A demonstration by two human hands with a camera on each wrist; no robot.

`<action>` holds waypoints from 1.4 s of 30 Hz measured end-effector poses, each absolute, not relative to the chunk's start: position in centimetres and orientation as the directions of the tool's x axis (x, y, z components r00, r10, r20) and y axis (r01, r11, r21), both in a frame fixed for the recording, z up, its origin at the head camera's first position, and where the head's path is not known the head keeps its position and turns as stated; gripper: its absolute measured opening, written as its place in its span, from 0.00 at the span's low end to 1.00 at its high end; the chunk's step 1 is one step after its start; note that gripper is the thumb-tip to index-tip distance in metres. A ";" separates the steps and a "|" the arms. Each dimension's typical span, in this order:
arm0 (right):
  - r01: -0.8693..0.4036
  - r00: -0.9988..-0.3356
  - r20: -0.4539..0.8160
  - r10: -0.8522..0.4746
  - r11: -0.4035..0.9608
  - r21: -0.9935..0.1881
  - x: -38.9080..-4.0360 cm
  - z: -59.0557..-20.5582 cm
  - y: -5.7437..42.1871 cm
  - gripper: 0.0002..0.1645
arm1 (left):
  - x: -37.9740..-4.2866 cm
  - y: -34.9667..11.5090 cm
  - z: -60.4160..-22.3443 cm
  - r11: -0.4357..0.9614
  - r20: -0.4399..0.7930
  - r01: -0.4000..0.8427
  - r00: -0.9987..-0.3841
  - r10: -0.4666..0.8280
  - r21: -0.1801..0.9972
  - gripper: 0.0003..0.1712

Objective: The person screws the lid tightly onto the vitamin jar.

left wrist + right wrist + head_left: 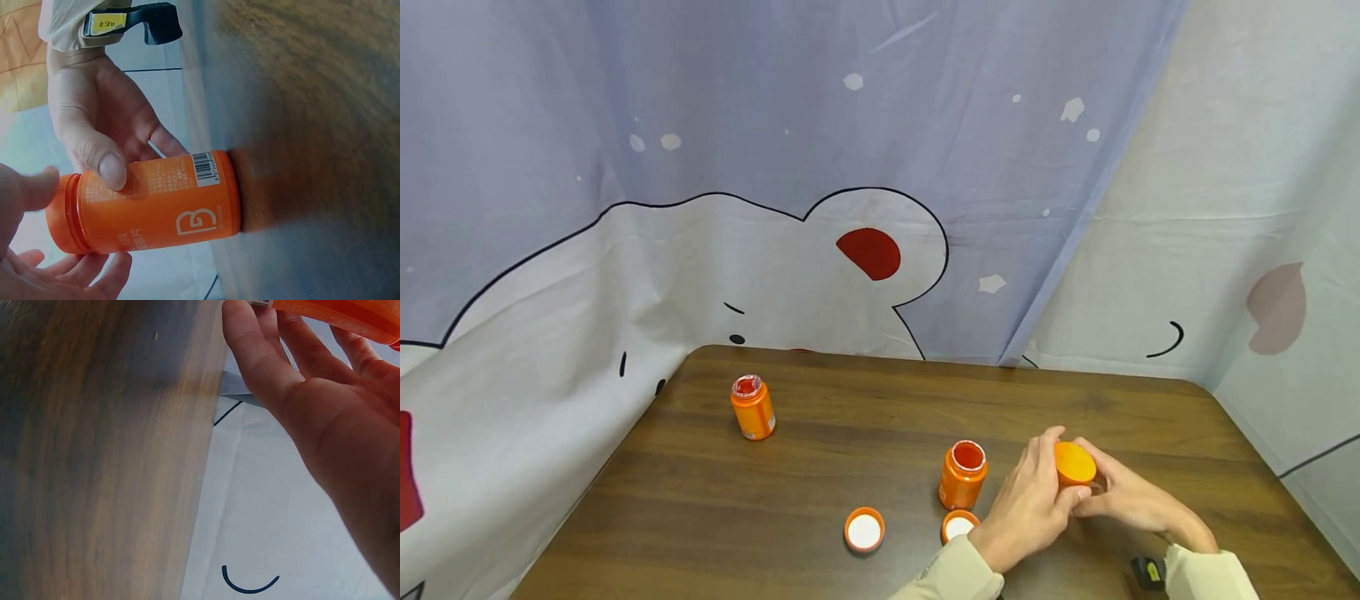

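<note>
A capped orange bottle [156,203] stands upright at the tabletop, between both hands. My left hand [1026,500] holds its orange cap [1075,463], thumb on one side and fingers on the other in the left wrist view. Around the bottle's body, my right hand [1131,498] has its thumb over the printed label, near a barcode [205,169]. The right wrist view catches only part of the bottle [350,315] above the right fingers. Just left of the left hand, an uncapped orange bottle [962,477] stands beside an upturned cap [958,525] with a white inside.
Another uncapped orange bottle [753,410] stands at the far left of the brown wooden table [715,517]. A second upturned cap [864,531] lies near the front middle. A printed curtain [760,267] hangs behind the table's back edge and along its sides.
</note>
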State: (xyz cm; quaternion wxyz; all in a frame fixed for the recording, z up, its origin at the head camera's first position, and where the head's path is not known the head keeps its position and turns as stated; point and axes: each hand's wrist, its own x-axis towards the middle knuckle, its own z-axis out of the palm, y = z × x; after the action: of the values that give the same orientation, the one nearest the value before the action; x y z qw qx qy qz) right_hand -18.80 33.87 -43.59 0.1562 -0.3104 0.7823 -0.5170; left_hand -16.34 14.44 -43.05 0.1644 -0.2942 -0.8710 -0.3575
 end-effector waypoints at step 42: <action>-0.353 -0.757 0.099 -0.646 0.276 -0.894 -18.7 -43.5 33.8 0.29 | -16.4 14.6 -43.4 0.599 0.571 0.623 -0.760 0.311 0.503 0.41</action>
State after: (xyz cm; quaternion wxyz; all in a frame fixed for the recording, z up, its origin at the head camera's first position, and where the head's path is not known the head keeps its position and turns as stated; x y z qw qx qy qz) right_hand -18.74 33.81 -43.49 0.1433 -0.3177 0.7859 -0.5108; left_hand -16.41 14.58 -43.40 0.2181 -0.2690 -0.8672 -0.3577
